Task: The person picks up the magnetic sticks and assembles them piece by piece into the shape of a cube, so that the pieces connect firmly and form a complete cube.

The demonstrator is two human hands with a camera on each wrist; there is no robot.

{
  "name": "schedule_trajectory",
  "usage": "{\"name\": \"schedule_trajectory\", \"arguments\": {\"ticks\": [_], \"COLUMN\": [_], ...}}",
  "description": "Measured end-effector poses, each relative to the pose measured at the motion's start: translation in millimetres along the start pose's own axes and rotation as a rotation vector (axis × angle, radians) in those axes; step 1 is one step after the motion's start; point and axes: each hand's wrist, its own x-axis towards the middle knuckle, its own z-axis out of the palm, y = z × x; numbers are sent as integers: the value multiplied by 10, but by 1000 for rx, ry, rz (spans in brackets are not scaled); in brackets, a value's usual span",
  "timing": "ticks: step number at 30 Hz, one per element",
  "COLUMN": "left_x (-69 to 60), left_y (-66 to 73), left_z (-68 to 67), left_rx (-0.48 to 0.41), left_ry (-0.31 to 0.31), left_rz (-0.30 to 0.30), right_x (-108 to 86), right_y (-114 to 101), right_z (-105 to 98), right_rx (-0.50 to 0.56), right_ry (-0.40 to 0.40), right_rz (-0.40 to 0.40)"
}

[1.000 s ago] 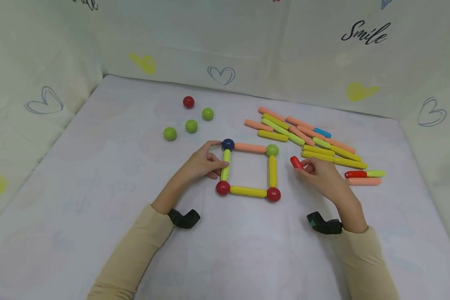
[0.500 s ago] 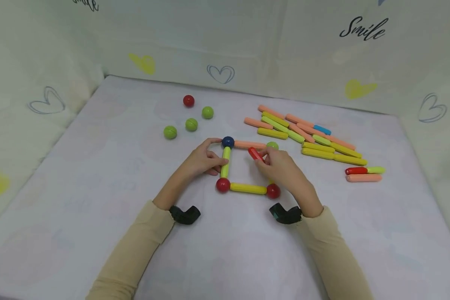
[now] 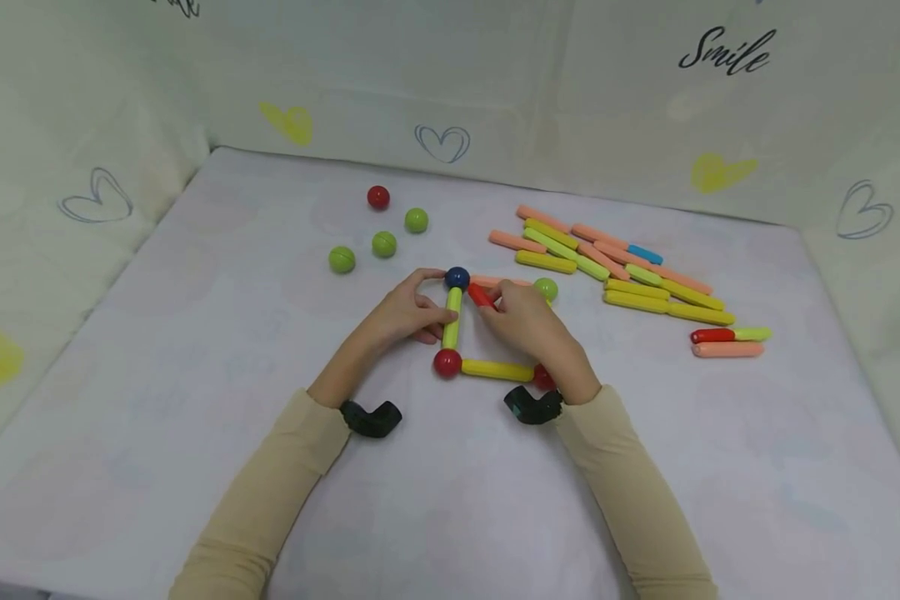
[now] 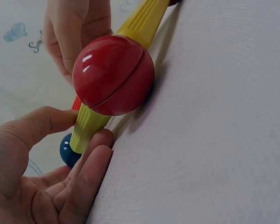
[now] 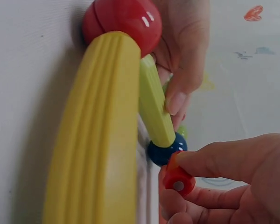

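Observation:
My left hand (image 3: 405, 313) pinches the yellow-green stick (image 3: 452, 319) on the left side of a square of sticks and balls; one finger touches the dark blue ball (image 3: 457, 277) at its corner. Between thumb and fingers my right hand (image 3: 528, 318) holds a short red stick (image 3: 482, 296), its far end close beside the blue ball. The right wrist view shows the red stick's near end (image 5: 178, 183) with a grey dot, in front of the blue ball (image 5: 167, 148); whether they touch, I cannot tell. Red balls (image 3: 447, 363) mark the lower corners, joined by a yellow stick (image 3: 497, 370).
Three green balls (image 3: 384, 243) and a red ball (image 3: 378, 197) lie at the back left. Several orange, yellow and green sticks (image 3: 546, 262) with a blue one (image 3: 645, 253) are grouped at the back right. Further right lies a red stick (image 3: 712, 335) by an orange one (image 3: 727, 350).
My right hand has carried the red stick leftward, from outside the square's right side to beside the blue ball. The left hand has kept its grip on the yellow-green stick.

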Motion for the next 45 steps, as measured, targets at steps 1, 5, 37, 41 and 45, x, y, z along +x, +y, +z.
{"name": "schedule_trajectory", "arguments": {"ticks": [1,5,37,41,45], "left_x": [2,20,-17,-5,6], "left_y": [6,36,13,3,-5], "left_z": [2,6,-8,-9,4], "left_rx": [1,-9,-16,-29,-29], "left_ry": [-2,-5,2,5,-4], "left_rz": [1,19,-21,-21,-17], "right_x": [8,44,-155,-214,-271], "right_y": [2,5,391,573,745], "right_z": [4,14,-494,-644,-747], "right_rx": [0,11,124,172,190], "right_ry": [2,13,140,207,219], "right_rz": [0,5,-105,-75,-21]}}
